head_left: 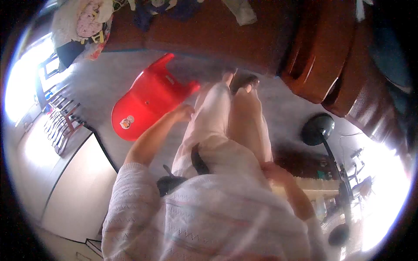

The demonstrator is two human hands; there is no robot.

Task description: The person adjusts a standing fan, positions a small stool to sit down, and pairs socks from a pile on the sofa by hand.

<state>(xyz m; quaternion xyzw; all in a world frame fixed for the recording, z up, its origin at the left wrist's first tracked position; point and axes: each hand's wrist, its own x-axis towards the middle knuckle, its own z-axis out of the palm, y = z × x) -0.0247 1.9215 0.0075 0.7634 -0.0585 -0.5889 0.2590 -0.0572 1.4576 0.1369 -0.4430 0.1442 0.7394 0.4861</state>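
Note:
My left hand (183, 113) hangs beside my left thigh, close to a red plastic chair (146, 102). In this view the hand overlaps the chair's edge; whether it touches the chair I cannot tell. The chair carries a small round sticker, and two stubby red projections point away from me. Against my right hip rests my right hand (278, 172), its fingers mostly hidden by my light trousers (213, 115). Nothing shows in either hand, but the finger positions are unclear. A dark strap (200, 160) lies across my left hip, beside a black object (170, 185).
Ahead runs a brown sofa (209, 41) with clothes (89, 24) piled at its left end. A brown armrest (320, 61) stands to the right. A black round-based stand (317, 129) is beside me. White panels (80, 187) are at left, with a rack (65, 119) beyond.

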